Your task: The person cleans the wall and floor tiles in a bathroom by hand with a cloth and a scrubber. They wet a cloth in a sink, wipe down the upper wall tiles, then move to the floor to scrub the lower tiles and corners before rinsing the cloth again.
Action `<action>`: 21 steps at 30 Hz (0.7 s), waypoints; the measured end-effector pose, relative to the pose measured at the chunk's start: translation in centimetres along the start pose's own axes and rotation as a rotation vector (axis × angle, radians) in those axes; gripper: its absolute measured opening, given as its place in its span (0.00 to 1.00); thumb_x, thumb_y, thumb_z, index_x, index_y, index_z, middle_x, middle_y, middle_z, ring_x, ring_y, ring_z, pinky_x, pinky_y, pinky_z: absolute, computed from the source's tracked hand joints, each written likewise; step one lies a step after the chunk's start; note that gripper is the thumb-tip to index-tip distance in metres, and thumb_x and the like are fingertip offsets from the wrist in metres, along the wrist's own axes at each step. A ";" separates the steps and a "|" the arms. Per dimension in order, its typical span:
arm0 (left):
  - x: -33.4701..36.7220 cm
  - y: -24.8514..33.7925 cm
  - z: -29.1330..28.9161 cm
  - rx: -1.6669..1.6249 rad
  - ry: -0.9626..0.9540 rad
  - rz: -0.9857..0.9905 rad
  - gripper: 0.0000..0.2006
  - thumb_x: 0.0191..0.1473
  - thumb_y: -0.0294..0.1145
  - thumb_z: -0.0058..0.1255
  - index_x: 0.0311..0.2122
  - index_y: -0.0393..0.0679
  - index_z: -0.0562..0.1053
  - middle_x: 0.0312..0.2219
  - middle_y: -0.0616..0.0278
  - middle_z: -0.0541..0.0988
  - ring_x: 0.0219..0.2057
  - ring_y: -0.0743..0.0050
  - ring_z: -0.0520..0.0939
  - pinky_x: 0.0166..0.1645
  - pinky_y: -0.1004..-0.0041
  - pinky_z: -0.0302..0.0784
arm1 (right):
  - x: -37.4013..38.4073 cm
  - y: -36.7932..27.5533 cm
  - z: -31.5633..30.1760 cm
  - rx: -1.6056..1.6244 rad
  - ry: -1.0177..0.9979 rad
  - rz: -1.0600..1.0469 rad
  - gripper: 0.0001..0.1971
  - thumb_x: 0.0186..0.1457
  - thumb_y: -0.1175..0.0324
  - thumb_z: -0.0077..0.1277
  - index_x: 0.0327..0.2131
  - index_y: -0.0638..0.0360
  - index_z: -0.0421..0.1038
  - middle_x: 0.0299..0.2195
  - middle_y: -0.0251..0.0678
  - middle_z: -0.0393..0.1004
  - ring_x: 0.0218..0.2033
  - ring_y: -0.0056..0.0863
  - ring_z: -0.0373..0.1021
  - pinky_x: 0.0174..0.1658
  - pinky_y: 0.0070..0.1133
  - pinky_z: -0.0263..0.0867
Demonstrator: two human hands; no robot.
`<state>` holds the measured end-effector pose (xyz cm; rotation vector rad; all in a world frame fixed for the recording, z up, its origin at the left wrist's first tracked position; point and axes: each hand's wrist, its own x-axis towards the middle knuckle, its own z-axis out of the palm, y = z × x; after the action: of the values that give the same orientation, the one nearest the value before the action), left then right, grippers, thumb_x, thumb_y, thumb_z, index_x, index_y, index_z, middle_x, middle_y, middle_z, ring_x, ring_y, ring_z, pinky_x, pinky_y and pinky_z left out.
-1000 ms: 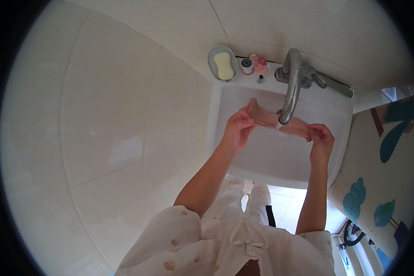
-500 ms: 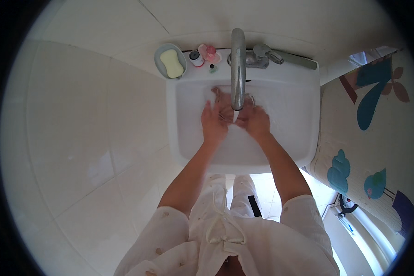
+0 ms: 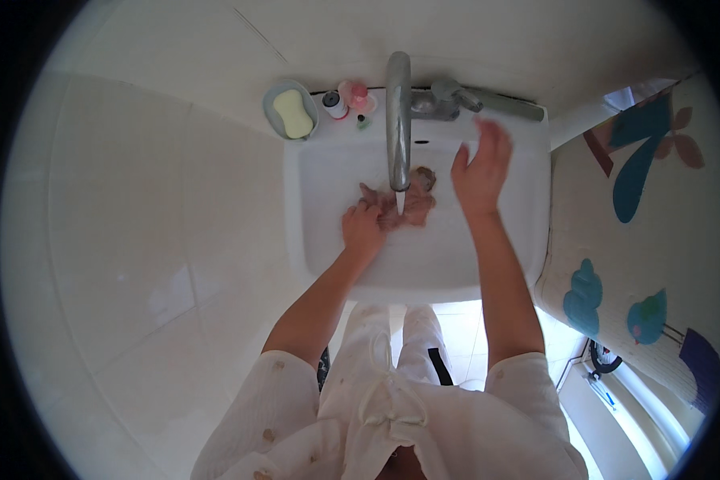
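A wet, crumpled, pinkish-brown cloth (image 3: 414,210) lies in the white sink (image 3: 448,268), under water (image 3: 401,202) running from the metal tap (image 3: 398,128). Its far right end shows a darker, brownish patch. At the cloth's left edge, my left hand (image 3: 363,228) grips it with bent fingers; the thumb is partly hidden. My right hand (image 3: 483,168) is raised over the sink's right side, holding nothing, fingers stretched and thumb apart, slightly blurred. Just beyond its fingertips is the tap's lever (image 3: 468,100), apparently not touched.
Along the sink's back ledge stand a grey soap dish (image 3: 270,120) with a pale yellow soap bar (image 3: 293,114), a small dark-capped bottle (image 3: 335,105), and pink items (image 3: 358,94). A cover with coloured bird and cloud shapes (image 3: 640,240) borders the right side; a tiled wall (image 3: 136,240) fills the left.
My right hand has let go of the cloth and moved up and right toward the tap's lever. My left hand stays at the cloth, which lies lower and more spread out.
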<state>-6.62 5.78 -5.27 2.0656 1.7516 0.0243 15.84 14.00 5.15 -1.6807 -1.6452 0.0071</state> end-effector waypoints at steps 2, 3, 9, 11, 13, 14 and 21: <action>1.2 1.3 0.2 -0.285 -0.098 -0.077 0.15 0.42 0.36 0.57 0.38 0.45 0.74 0.44 0.54 0.71 0.42 0.49 0.73 0.47 0.56 0.69 | 2.9 -1.9 -1.9 -0.007 0.083 -0.058 0.28 0.45 0.72 0.52 0.53 0.62 0.61 0.51 0.46 0.63 0.54 0.47 0.58 0.56 0.42 0.54; 1.7 3.0 0.7 -0.303 -0.097 -0.060 0.15 0.42 0.36 0.57 0.38 0.45 0.74 0.44 0.54 0.71 0.42 0.49 0.73 0.47 0.56 0.69 | 4.3 -1.7 -2.4 -0.190 -0.022 -0.137 0.28 0.45 0.72 0.52 0.53 0.62 0.60 0.54 0.44 0.61 0.57 0.47 0.56 0.57 0.43 0.53; 1.8 5.6 1.6 -0.237 0.332 -0.047 0.13 0.45 0.38 0.57 0.34 0.42 0.72 0.36 0.53 0.74 0.36 0.52 0.75 0.39 0.60 0.72 | 3.4 0.9 -1.4 -0.375 -0.333 -0.109 0.33 0.47 0.71 0.54 0.58 0.60 0.54 0.60 0.40 0.55 0.62 0.45 0.51 0.58 0.47 0.51; 1.9 4.1 0.2 -0.630 -0.074 -0.281 0.12 0.45 0.32 0.57 0.34 0.41 0.70 0.34 0.55 0.75 0.34 0.61 0.77 0.37 0.68 0.72 | 2.7 -0.7 -2.6 -0.315 -0.400 -0.060 0.34 0.49 0.68 0.54 0.59 0.59 0.53 0.60 0.41 0.56 0.61 0.45 0.52 0.58 0.44 0.52; 1.5 3.9 -1.3 -1.278 -0.240 -0.459 0.10 0.46 0.29 0.55 0.35 0.41 0.69 0.33 0.57 0.74 0.34 0.64 0.76 0.36 0.70 0.72 | -0.1 1.7 -2.3 0.170 -0.213 0.097 0.35 0.49 0.66 0.56 0.60 0.55 0.53 0.59 0.43 0.56 0.61 0.40 0.53 0.58 0.43 0.54; 0.9 4.2 -1.8 -1.565 -0.301 -0.501 0.09 0.47 0.28 0.54 0.35 0.41 0.68 0.32 0.57 0.74 0.34 0.66 0.76 0.36 0.71 0.72 | -3.3 3.6 -1.4 0.217 -0.254 0.368 0.32 0.52 0.62 0.53 0.59 0.54 0.54 0.58 0.44 0.58 0.59 0.40 0.56 0.57 0.43 0.55; -3.4 7.7 -6.2 -1.596 -0.310 -0.319 0.06 0.54 0.28 0.49 0.35 0.43 0.66 0.30 0.61 0.73 0.33 0.74 0.74 0.36 0.75 0.71 | -14.0 -1.6 4.2 1.638 -0.335 1.569 0.24 0.58 0.46 0.43 0.45 0.57 0.69 0.40 0.41 0.72 0.43 0.34 0.69 0.41 0.34 0.66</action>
<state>-1.87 3.69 3.77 0.5713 1.0801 0.6984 10.01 3.96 -3.92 -1.0242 0.2318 1.8121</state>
